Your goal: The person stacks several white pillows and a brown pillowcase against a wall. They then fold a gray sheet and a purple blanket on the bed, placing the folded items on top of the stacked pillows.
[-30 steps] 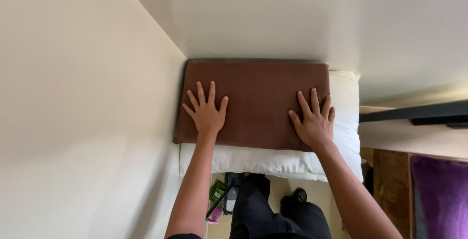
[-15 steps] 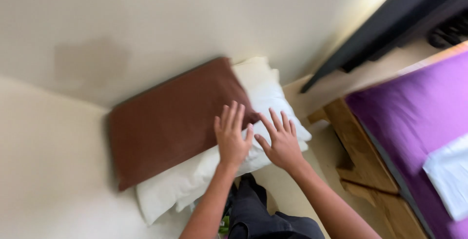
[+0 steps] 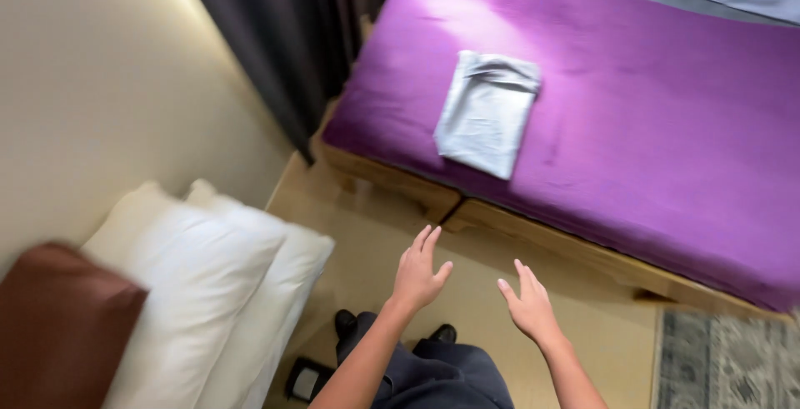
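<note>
Two white pillows stand stacked against the cream wall, lower left, soft and slightly creased. A brown cushion leans on their outer face, partly cut off by the frame edge.

The brown cushion is cut off by the left and bottom edges and blurred. The white pillows run past the bottom edge. The purple bed is cut at top and right. A small dark object on the floor is too indistinct to identify.
</note>
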